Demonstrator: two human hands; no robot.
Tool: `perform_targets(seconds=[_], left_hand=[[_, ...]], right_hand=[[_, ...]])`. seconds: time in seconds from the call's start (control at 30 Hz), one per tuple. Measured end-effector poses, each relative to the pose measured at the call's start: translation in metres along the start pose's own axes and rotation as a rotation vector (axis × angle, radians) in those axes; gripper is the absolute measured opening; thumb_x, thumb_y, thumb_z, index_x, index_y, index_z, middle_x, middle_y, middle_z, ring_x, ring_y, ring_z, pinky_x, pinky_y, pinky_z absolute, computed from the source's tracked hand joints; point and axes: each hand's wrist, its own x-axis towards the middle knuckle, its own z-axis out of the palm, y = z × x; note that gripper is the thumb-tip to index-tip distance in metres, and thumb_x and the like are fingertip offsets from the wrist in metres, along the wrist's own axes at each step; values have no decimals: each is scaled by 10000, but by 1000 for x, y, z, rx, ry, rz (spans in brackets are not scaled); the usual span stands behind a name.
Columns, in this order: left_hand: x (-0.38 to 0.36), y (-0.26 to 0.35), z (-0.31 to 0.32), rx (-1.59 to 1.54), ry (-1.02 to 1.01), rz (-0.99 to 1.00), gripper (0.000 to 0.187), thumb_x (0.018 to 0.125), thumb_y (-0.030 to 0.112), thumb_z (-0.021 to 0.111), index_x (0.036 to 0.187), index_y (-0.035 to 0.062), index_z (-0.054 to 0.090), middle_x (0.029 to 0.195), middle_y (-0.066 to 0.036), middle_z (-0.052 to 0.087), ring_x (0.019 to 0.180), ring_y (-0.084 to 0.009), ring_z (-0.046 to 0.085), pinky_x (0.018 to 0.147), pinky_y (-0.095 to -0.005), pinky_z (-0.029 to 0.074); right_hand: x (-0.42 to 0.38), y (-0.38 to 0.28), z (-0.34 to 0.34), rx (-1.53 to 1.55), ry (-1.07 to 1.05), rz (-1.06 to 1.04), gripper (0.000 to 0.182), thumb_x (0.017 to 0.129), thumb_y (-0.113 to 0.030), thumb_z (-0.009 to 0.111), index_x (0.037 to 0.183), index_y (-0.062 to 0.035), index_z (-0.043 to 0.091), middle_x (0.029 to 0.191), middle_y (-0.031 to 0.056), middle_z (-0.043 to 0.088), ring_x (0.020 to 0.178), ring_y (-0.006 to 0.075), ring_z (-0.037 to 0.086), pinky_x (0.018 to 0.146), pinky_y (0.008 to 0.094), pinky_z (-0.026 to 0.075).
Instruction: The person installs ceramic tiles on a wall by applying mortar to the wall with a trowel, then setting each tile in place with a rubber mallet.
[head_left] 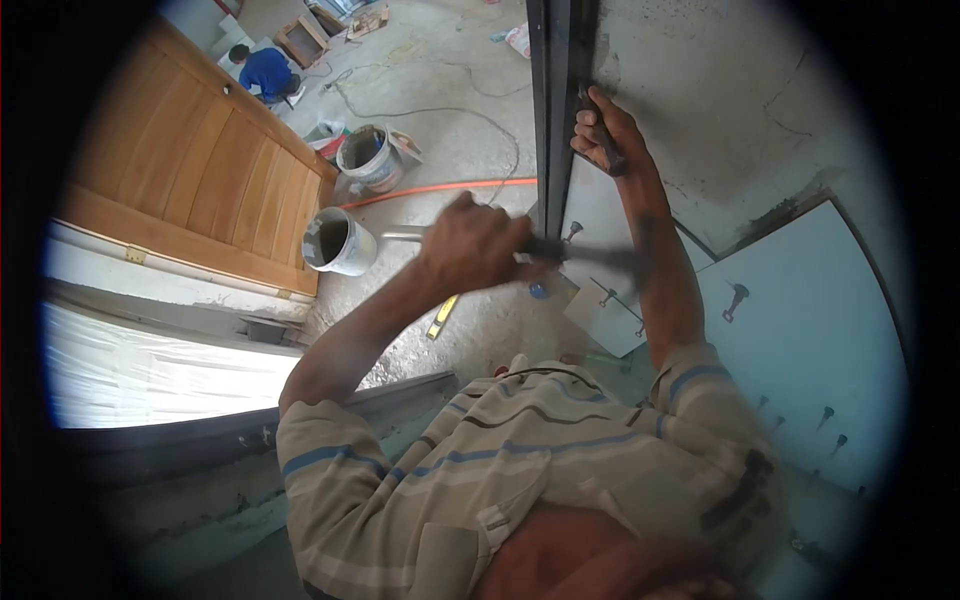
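My left hand (472, 243) is wrapped round a hammer (592, 257). Its shiny handle end sticks out to the left, while the head side is smeared by motion and overlaps my right forearm. Up beside the dark door frame (556, 110), my right hand (612, 135) grips a dark chisel (601, 132), with my fingers closed round its shaft. The chisel's upper end lies close to the frame's edge and the bare grey wall (690, 110).
Large pale tiles (800, 330) with several levelling clips (736, 300) are at right. Two buckets (340, 243) (370, 160), an orange hose (450, 190), a yellow level (441, 317) and cables lie left. A wooden door (200, 150) stands at left; a person in blue (266, 72) crouches beyond.
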Motion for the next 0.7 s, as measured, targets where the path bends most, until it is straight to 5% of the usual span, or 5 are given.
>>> perform_targets(seconds=[0.13, 0.27, 0.47, 0.57, 0.7], left_hand=[[-1, 16, -10, -112, 109, 395, 411, 787, 506, 671, 751, 119, 539, 579, 10, 426, 470, -167, 486, 518, -329, 416], [-6, -13, 10, 140, -155, -179, 424, 770, 516, 692, 742, 120, 542, 579, 5, 435, 461, -169, 483, 514, -337, 405], [-7, 9, -11, -120, 116, 375, 381, 737, 461, 703, 723, 119, 536, 591, 6, 450, 486, -158, 490, 507, -359, 405], [-6, -19, 11, 140, -185, -249, 492, 759, 579, 673, 702, 108, 545, 541, -5, 517, 482, -180, 547, 528, -365, 428], [-2, 6, -3, -25, 124, 164, 445, 701, 478, 761, 640, 136, 483, 528, 21, 393, 433, -163, 438, 487, -346, 369]], right_hand=[[2, 3, -7, 54, -51, 13, 164, 985, -304, 525, 922, -154, 504, 558, -23, 470, 426, 81, 332, 466, 261, 257], [5, 2, -4, 12, 10, 17, 212, 1008, -335, 464, 887, -161, 457, 549, -22, 452, 412, 93, 340, 425, 274, 250], [6, 7, -3, 29, -23, 1, 212, 1013, -329, 450, 884, -160, 453, 559, -18, 460, 404, 90, 337, 418, 270, 254], [1, 5, 2, 30, 33, -2, 208, 1014, -323, 446, 885, -161, 454, 558, -16, 461, 400, 92, 337, 417, 272, 256], [6, 5, -3, 16, -35, -8, 208, 1009, -331, 462, 885, -165, 456, 559, -13, 467, 405, 93, 331, 427, 271, 261]])
